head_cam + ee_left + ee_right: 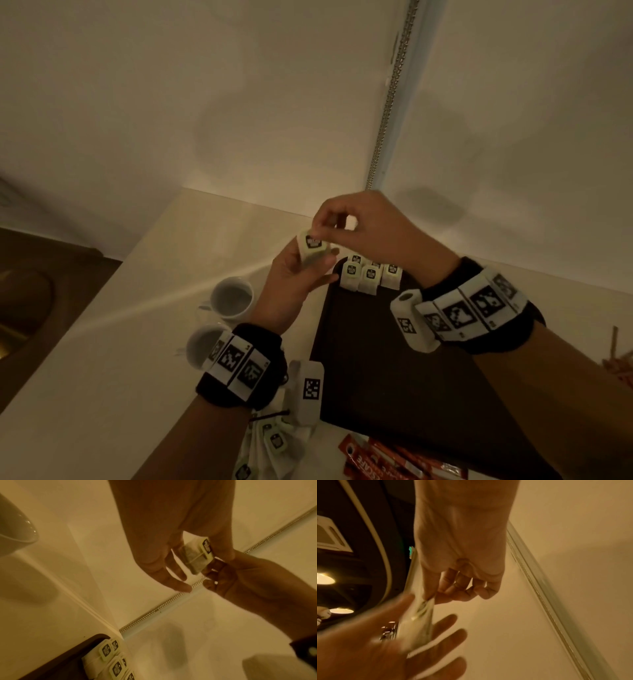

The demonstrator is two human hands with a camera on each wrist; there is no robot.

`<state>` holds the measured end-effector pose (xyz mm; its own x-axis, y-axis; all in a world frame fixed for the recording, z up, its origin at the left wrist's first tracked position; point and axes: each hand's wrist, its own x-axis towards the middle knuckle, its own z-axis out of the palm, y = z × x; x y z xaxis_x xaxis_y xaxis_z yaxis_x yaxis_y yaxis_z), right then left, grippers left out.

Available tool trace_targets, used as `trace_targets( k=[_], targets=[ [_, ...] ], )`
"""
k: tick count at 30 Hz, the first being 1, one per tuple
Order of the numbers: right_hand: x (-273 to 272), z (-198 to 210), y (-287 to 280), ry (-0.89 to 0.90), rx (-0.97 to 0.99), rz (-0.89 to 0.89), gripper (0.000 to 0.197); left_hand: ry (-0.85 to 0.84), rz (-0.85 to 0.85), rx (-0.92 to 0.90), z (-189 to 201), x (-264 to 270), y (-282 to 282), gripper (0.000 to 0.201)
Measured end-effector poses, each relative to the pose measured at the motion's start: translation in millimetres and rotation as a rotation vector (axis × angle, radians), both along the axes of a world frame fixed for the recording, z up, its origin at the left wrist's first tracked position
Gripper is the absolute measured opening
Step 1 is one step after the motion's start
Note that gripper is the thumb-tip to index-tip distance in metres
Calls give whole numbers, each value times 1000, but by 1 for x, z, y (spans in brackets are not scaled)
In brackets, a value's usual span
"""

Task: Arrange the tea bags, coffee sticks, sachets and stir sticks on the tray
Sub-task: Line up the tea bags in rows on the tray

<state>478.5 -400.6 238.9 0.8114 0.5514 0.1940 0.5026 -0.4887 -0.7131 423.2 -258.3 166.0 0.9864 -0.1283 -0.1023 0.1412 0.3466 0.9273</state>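
Head: we hold 1 tea bag [313,247] just past the tray's [394,377] far-left corner, left hand [294,277] gripping, right hand [359,222] pinching its top. 5 bags [370,275] at tray's far end; 2 cups [233,298] left of tray.
L wrist: same bag [197,555] between both hands.
R wrist: blurred, pinch shows.

A dark rectangular tray [394,377] lies on the pale worktop [102,377], its far end near the wall. A row of white paper tea bags [370,277] lies at the tray's far end. Left of the tray stand two white ceramic cups [233,298], one behind the other. A heap of loose tea bags [270,442] lies off the tray's near left corner, red coffee sticks [394,459] before its near edge, and thin wooden stir sticks [616,349] to its right.
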Motion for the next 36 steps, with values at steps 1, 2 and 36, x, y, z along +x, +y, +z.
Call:
trace_targets(
  k=[1, 2, 36],
  targets=[
    [0, 9, -1, -31, -15, -15, 10, -32, 26, 21, 1, -1, -1, 20],
    [0, 17, -1, -59, -29, -27, 10, -53, 36, 30, 2, -2, -2, 17],
    [-24, 48, -17, -42, -16, -112, 8, -164, 29, -105, 33, -15, -24, 20]
  ],
)
